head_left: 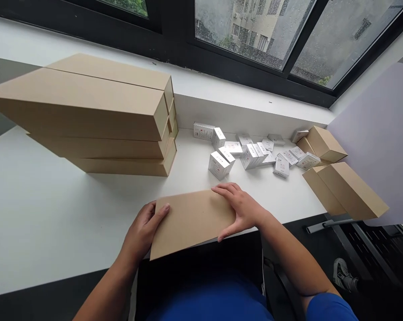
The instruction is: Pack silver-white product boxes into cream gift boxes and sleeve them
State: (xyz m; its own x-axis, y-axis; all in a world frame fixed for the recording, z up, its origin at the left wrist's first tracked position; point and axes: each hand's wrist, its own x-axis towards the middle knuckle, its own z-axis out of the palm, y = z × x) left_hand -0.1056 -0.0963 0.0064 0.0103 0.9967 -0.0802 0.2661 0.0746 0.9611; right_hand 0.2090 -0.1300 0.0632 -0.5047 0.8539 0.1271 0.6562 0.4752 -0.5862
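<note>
Brown cardboard box (191,223) sits flat at the edge of the white bench (64,214), its end gripped by the left hand (143,232), the right hand (241,209) spread open on top, near small white cartons (248,156).

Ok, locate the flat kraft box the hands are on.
In the head view, the flat kraft box sits bottom centre at the front edge of the white counter, between the left hand and right hand, in front of the scattered small white cartons.
</note>
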